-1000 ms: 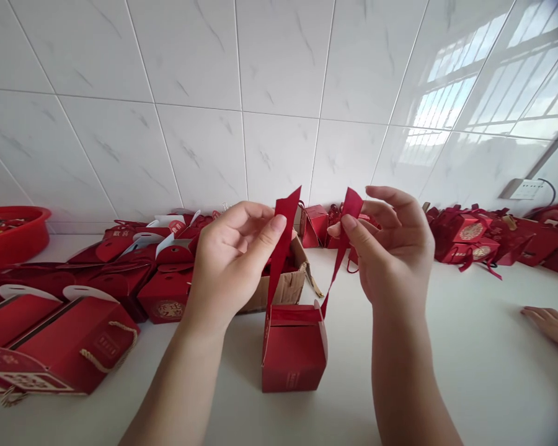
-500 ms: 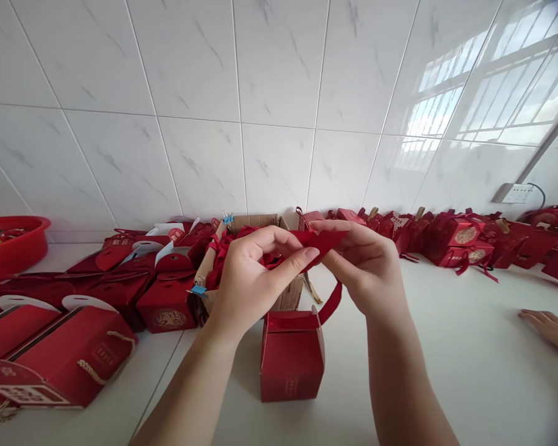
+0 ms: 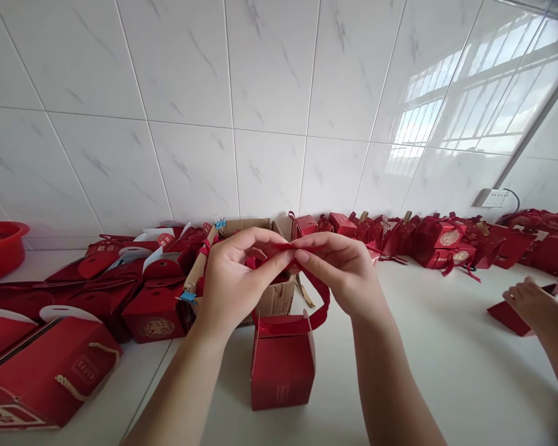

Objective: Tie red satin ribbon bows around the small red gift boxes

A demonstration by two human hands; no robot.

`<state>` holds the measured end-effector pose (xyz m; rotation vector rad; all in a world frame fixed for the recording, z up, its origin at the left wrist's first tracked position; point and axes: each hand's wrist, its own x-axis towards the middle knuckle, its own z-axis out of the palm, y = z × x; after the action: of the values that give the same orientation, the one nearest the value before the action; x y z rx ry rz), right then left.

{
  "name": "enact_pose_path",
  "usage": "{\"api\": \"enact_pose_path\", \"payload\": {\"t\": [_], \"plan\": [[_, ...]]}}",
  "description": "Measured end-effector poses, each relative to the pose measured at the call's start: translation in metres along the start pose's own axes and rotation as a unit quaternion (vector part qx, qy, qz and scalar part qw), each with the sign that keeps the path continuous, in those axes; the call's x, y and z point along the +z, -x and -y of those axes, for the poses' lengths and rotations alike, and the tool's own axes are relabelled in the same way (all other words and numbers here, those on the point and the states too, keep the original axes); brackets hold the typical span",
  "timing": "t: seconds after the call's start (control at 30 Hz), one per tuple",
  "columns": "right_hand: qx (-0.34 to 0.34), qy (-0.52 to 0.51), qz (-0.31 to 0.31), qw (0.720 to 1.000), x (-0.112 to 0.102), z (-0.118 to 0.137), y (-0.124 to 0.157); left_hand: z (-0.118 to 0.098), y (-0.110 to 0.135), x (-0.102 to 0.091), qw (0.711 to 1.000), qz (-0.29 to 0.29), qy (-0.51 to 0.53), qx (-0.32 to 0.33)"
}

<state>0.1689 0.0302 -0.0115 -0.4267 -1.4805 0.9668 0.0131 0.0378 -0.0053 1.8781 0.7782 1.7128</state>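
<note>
Red ribbon [image 3: 323, 306] runs from the top of the small box [image 3: 283, 365] up to your fingers, its slack bowing out in a loop on the right. Your left hand [image 3: 248, 275] pinches it between thumb and forefinger, and your right hand [image 3: 339, 266] does likewise, the fingertips of both meeting above the box; just what the ribbon does between them is hidden. The box stands upright on the white table [image 3: 456, 384], in front of you, touched by neither hand. Just behind it sits a cardboard carton [image 3: 279, 300], partly covered by your left hand, with a blue clip [image 3: 188, 297] on its near left corner. To your far right, another person's hand [image 3: 532, 303] is at a red carton [image 3: 509, 319].
</note>
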Motion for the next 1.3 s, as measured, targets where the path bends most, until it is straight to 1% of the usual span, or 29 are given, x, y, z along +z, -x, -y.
{"api": "enact_pose_path", "payload": {"t": [0.13, 0.3, 0.53, 0.6, 0.7, 0.8, 0.83, 0.9, 0.97, 1.03, 1.17, 1.3], "plan": [[0.010, -0.028, 0.021, 0.999, -0.002, 0.000, -0.001, 0.001, 0.000, -0.001, 1.000, -0.005, 0.002, 0.004], [0.042, -0.001, 0.047, 0.998, -0.006, 0.000, 0.000, 0.001, 0.000, -0.003, 1.000, 0.004, -0.022, -0.005], [0.066, -0.023, 0.034, 0.997, -0.015, -0.006, -0.003, 0.003, -0.002, -0.003, 1.000, 0.024, -0.019, -0.006], [0.067, -0.017, 0.035, 0.997, -0.016, -0.007, -0.004, 0.001, -0.002, -0.004, 0.998, 0.051, -0.011, -0.020], [0.048, 0.008, 0.046, 0.998, -0.018, -0.007, -0.004, -0.002, -0.003, -0.007, 0.989, 0.128, -0.008, -0.070], [0.004, 0.074, 0.058, 0.996, -0.023, -0.005, -0.004, -0.004, -0.005, -0.011, 0.969, 0.217, -0.054, -0.106], [-0.013, 0.101, 0.065, 0.993, -0.024, -0.004, -0.004, -0.003, -0.005, -0.012, 0.963, 0.237, -0.070, -0.110], [-0.040, 0.157, 0.086, 0.983, -0.028, -0.001, -0.003, -0.002, -0.005, -0.013, 0.956, 0.253, -0.098, -0.115], [-0.055, 0.214, 0.109, 0.969, -0.031, 0.001, -0.002, 0.000, -0.005, -0.014, 0.954, 0.248, -0.121, -0.117], [-0.064, 0.272, 0.120, 0.953, -0.032, 0.003, 0.000, 0.003, -0.004, -0.014, 0.959, 0.223, -0.127, -0.117], [-0.092, 0.355, 0.129, 0.921, -0.028, 0.005, 0.003, 0.007, -0.004, -0.014, 0.970, 0.177, -0.093, -0.135], [-0.107, 0.417, 0.115, 0.895, -0.021, 0.001, 0.004, 0.006, -0.006, -0.014, 0.974, 0.167, -0.067, -0.139]]}}
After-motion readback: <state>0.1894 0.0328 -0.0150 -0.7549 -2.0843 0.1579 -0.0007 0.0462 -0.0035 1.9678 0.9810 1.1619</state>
